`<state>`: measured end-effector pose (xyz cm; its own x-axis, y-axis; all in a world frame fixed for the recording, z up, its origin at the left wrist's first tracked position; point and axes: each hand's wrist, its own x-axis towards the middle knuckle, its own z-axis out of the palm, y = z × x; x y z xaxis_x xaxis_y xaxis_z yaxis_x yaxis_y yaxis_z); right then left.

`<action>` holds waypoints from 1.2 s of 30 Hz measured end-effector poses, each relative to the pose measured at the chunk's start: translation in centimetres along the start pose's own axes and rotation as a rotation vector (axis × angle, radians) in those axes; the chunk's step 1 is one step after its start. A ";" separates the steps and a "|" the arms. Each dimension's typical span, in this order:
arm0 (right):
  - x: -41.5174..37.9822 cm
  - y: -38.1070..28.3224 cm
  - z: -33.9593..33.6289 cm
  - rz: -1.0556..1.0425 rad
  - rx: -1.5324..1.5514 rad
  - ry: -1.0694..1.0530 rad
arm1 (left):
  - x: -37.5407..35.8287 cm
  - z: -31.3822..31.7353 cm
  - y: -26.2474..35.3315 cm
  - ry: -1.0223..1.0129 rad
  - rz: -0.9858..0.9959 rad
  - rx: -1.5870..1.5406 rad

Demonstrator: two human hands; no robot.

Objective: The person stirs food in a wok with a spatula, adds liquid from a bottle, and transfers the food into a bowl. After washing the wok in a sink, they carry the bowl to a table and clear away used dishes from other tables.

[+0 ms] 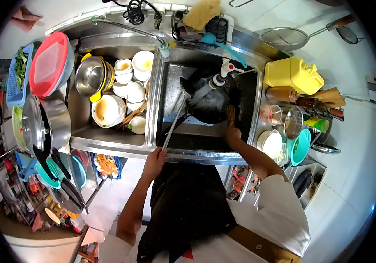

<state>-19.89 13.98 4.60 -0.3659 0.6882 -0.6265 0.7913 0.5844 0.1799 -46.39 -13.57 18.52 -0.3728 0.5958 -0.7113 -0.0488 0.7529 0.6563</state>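
Note:
A dark wok (212,109) sits in the right basin of the steel sink, under a running white tap (228,67). Wet, greyish water shows in its bowl. My left hand (154,163) is at the sink's front edge, closed around the long metal handle of a ladle (175,119). The ladle's dark bowl rests near the wok's left side. In my right hand (232,132) is a bamboo brush (230,114), gripped by its lower end, with the bristles at the wok's right inner side. My right fingers are partly hidden.
Stacked white bowls (109,110), chopsticks and steel basins (90,76) fill the left basin (104,139). A pressure cooker (56,120) and a red-lidded tub (47,65) stand left. At right are a yellow jug (291,75), jars and a turquoise bowl (299,148). A strainer (284,38) hangs behind.

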 end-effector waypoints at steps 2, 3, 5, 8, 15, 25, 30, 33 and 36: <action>2.3 -0.7 -2.8 0.084 0.027 -0.180 | -0.4 -0.2 1.1 -0.014 -0.027 0.036; 5.0 -0.7 -3.6 0.075 0.112 -0.059 | -0.3 -0.2 1.2 -0.013 -0.024 0.039; 10.2 -0.7 -3.5 0.026 0.161 0.131 | -0.6 -0.2 0.8 -0.017 -0.065 -0.023; 12.3 -0.5 -4.4 -0.062 0.031 0.124 | -0.7 -0.1 1.5 -0.034 -0.096 -0.106; 1.1 1.9 1.0 -0.067 0.228 -0.078 | 0.0 0.0 0.5 0.002 -0.023 -0.058; 12.4 -7.1 -1.1 -0.097 0.223 0.113 | -0.6 -0.6 0.5 0.119 -0.069 -0.089; 7.3 1.3 -1.0 -0.109 0.092 0.021 | -0.4 0.4 -0.6 0.132 0.045 0.015; 0.2 -0.1 0.6 -0.258 0.170 -0.071 | -0.3 0.3 -0.4 0.135 0.075 -0.037; 1.7 -6.1 2.7 -0.620 0.313 0.334 | -0.4 -0.4 -0.1 0.161 0.063 -0.018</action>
<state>-24.02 10.43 0.44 -0.8767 0.3973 -0.2713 0.4770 0.7908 -0.3836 -46.59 -13.99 18.88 -0.5195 0.5879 -0.6200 -0.0367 0.7096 0.7036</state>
